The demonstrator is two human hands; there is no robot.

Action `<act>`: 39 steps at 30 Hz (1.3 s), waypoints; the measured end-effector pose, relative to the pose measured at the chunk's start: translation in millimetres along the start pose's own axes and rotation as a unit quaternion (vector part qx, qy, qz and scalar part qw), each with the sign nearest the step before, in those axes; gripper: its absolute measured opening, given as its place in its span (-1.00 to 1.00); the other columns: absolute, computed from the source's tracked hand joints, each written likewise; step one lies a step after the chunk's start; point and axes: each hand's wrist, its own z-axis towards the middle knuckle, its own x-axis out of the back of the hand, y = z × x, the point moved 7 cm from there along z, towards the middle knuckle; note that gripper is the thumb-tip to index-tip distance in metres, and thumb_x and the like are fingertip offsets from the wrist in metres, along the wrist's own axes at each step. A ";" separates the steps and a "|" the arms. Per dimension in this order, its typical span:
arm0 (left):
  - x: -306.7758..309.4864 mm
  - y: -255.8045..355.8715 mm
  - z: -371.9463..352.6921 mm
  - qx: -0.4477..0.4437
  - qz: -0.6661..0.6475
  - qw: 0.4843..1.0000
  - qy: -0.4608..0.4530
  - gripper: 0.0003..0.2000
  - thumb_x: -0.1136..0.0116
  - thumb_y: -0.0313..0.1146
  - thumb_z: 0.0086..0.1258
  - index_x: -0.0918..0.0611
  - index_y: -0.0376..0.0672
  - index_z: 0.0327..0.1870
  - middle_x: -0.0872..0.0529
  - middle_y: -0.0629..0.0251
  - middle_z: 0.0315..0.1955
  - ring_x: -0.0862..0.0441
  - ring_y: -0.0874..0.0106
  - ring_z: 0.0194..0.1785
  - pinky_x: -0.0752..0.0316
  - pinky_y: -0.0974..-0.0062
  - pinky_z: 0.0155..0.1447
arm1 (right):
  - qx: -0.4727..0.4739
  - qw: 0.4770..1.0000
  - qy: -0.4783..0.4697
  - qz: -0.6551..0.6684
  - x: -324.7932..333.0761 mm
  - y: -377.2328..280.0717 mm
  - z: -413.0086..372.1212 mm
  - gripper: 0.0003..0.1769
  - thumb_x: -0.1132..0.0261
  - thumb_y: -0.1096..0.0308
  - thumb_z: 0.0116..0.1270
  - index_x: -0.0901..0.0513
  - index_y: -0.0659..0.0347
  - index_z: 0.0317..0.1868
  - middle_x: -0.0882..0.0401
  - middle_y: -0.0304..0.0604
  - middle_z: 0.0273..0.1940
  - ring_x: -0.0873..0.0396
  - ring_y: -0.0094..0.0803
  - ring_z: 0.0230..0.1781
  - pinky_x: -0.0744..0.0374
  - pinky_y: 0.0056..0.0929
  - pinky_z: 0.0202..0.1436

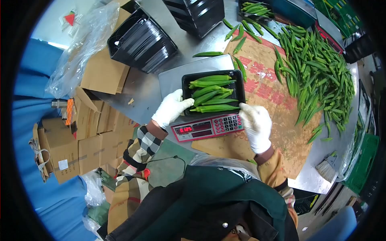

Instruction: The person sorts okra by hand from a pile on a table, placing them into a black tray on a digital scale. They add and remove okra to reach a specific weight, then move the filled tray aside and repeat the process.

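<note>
A black tray with several green okra pods lies on the metal plate of a digital scale, whose red display shows digits. My left hand, in a white glove, has its fingers at the tray's left edge, thumb over the rim. At the tray's lower right corner is my right hand, also gloved, with its fingers bent together against the corner and partly over the keypad side. Both hands touch the tray.
A large okra pile spreads over cardboard on the right. Stacked black trays stand behind the scale, beside more stacks. Cardboard boxes are at left, a brush at right, and a green crate beyond.
</note>
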 end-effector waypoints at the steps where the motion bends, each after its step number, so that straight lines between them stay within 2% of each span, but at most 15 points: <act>1: -9.6 8.5 -2.0 0.003 -0.021 1.000 -0.006 -0.70 -0.30 -0.29 0.43 -0.63 -0.32 0.01 -0.73 0.28 -0.30 -0.56 0.55 -0.21 -0.53 0.45 -0.07 | 0.051 0.998 -0.021 0.009 -9.5 -14.3 14.8 -0.68 -0.44 0.51 0.14 -0.72 0.12 -0.06 -0.71 -0.12 -0.25 -0.65 -0.13 -0.24 -0.62 -0.25 -0.14; 5: -23.2 16.7 -0.3 -0.005 -0.012 1.000 -0.020 -0.64 -0.30 -0.26 0.44 -0.61 -0.33 0.11 -0.74 0.27 -0.27 -0.58 0.55 -0.23 -0.54 0.47 -0.11 | 0.123 0.961 -0.198 -0.152 -88.1 -22.0 37.3 -0.70 -0.41 0.37 0.16 -0.71 0.02 -0.05 -0.60 -0.20 -0.21 -0.57 -0.21 -0.15 -0.52 -0.22 -0.10; 10: 4.3 28.2 -11.8 -0.025 -0.069 0.997 0.026 -0.49 -0.23 -0.26 0.50 -0.47 -0.44 0.32 -0.74 0.19 -0.23 -0.66 0.52 -0.34 -0.58 0.55 -0.17 | 0.088 0.986 -0.131 -0.054 -60.9 -21.6 54.1 -0.73 -0.38 0.34 0.16 -0.67 0.08 -0.09 -0.56 -0.13 -0.19 -0.53 -0.14 -0.08 -0.47 -0.16 -0.04; 13: 37.7 38.0 -24.8 -0.047 -0.109 0.991 0.058 -0.52 -0.14 -0.34 0.52 -0.42 -0.41 0.37 -0.73 0.19 -0.15 -0.70 0.48 -0.24 -0.61 0.58 -0.07 | -0.075 0.996 -0.028 0.034 -6.8 16.0 40.6 -0.70 -0.45 0.39 0.21 -0.68 0.15 -0.03 -0.68 -0.07 -0.06 -0.63 -0.14 -0.01 -0.55 -0.23 0.15; 16: 66.2 23.6 -25.8 -0.055 -0.119 0.986 0.106 -0.56 -0.10 -0.30 0.57 -0.44 -0.36 0.35 -0.75 0.21 -0.16 -0.71 0.51 -0.24 -0.61 0.59 -0.08 | -0.294 0.922 0.093 0.236 19.4 101.5 -26.6 -0.76 -0.30 0.57 0.43 -0.60 0.33 0.08 -0.64 -0.29 -0.10 -0.55 -0.59 -0.09 -0.54 -0.55 0.09; 18: 72.9 21.0 -24.9 -0.047 -0.130 0.983 0.120 -0.58 -0.12 -0.30 0.57 -0.47 -0.36 0.32 -0.75 0.21 -0.19 -0.71 0.51 -0.27 -0.61 0.60 -0.11 | -0.336 0.926 0.062 0.160 20.2 153.1 -95.0 -0.80 -0.31 0.57 0.41 -0.60 0.30 0.01 -0.66 -0.25 -0.17 -0.55 -0.56 -0.19 -0.56 -0.52 -0.01; 19: 73.0 23.5 -24.9 -0.041 -0.138 0.982 0.125 -0.59 -0.15 -0.30 0.55 -0.50 -0.37 0.29 -0.75 0.21 -0.20 -0.70 0.51 -0.29 -0.62 0.60 -0.13 | -0.326 0.944 -0.046 0.016 17.0 173.4 -134.4 -0.75 -0.41 0.50 0.31 -0.61 0.25 -0.02 -0.69 -0.13 -0.19 -0.63 -0.40 -0.24 -0.60 -0.43 -0.06; 20: 71.5 24.9 -26.5 -0.033 -0.145 0.980 0.129 -0.59 -0.18 -0.30 0.53 -0.52 -0.37 0.27 -0.74 0.20 -0.22 -0.70 0.51 -0.31 -0.63 0.60 -0.15 | -0.378 0.889 -0.219 -0.135 11.4 180.0 -166.4 -0.65 -0.49 0.39 0.20 -0.63 0.20 -0.01 -0.70 0.00 -0.17 -0.68 -0.13 -0.22 -0.63 -0.26 -0.06; 21: 65.2 26.3 -26.5 -0.017 -0.145 0.983 0.112 -0.60 -0.18 -0.28 0.54 -0.53 -0.36 0.26 -0.74 0.21 -0.22 -0.71 0.51 -0.32 -0.62 0.60 -0.15 | -0.386 0.879 -0.249 -0.126 4.0 183.8 -201.3 -0.59 -0.53 0.34 0.15 -0.63 0.21 0.00 -0.70 0.03 -0.17 -0.66 0.03 -0.19 -0.61 -0.11 -0.06; 23: 48.1 31.8 -22.3 0.011 -0.143 0.987 0.075 -0.61 -0.18 -0.25 0.54 -0.55 -0.33 0.24 -0.74 0.21 -0.24 -0.72 0.50 -0.33 -0.62 0.61 -0.17 | -0.277 0.926 -0.174 -0.189 6.1 161.1 -200.5 -0.54 -0.55 0.35 0.10 -0.63 0.25 0.00 -0.68 0.03 -0.21 -0.65 0.05 -0.20 -0.60 -0.07 -0.05; 27: -7.7 28.3 -11.2 0.053 -0.070 0.995 -0.040 -0.60 -0.19 -0.18 0.52 -0.59 -0.34 0.16 -0.75 0.18 -0.30 -0.70 0.48 -0.38 -0.61 0.53 -0.28 | -0.339 0.916 -0.154 -0.149 0.9 172.8 -209.4 -0.51 -0.58 0.37 0.07 -0.60 0.33 -0.01 -0.69 0.01 -0.25 -0.68 -0.11 -0.24 -0.62 -0.26 -0.09; 31: -22.0 28.7 23.8 -0.058 0.054 0.997 -0.016 -0.77 -0.07 -0.36 0.52 -0.64 -0.39 -0.08 -0.73 0.23 -0.36 -0.64 0.48 -0.39 -0.56 0.52 -0.29 | -0.439 0.884 -0.154 -0.051 3.4 180.8 -205.6 -0.56 -0.62 0.35 0.00 -0.59 0.27 -0.17 -0.64 -0.02 -0.34 -0.64 -0.10 -0.30 -0.58 -0.26 -0.18; 33: -31.1 51.6 32.6 0.026 -0.099 0.992 -0.075 -0.79 -0.08 -0.38 0.53 -0.62 -0.37 -0.04 -0.73 0.20 -0.33 -0.68 0.41 -0.37 -0.63 0.47 -0.28 | -0.467 0.863 -0.188 -0.041 5.1 179.5 -199.3 -0.56 -0.63 0.34 -0.02 -0.57 0.25 -0.21 -0.63 -0.03 -0.36 -0.64 -0.12 -0.32 -0.58 -0.26 -0.20; 37: -47.4 106.2 100.5 -0.002 -0.249 0.964 -0.092 -0.80 -0.07 -0.43 0.52 -0.55 -0.40 0.00 -0.70 0.06 -0.28 -0.72 0.23 -0.37 -0.77 0.29 -0.25 | -0.467 0.860 -0.198 -0.054 5.7 181.3 -194.9 -0.54 -0.64 0.27 -0.05 -0.55 0.21 -0.26 -0.62 -0.05 -0.39 -0.62 -0.08 -0.36 -0.58 -0.23 -0.21; 39: -54.7 120.5 158.4 0.022 -0.217 0.969 -0.117 -0.80 -0.12 -0.38 0.54 -0.57 -0.32 0.01 -0.66 0.20 -0.20 -0.70 0.22 -0.15 -0.75 0.05 -0.05 | -0.476 0.855 -0.199 -0.048 6.5 182.1 -195.9 -0.55 -0.65 0.24 -0.07 -0.55 0.18 -0.30 -0.62 -0.03 -0.39 -0.64 -0.03 -0.34 -0.58 -0.19 -0.20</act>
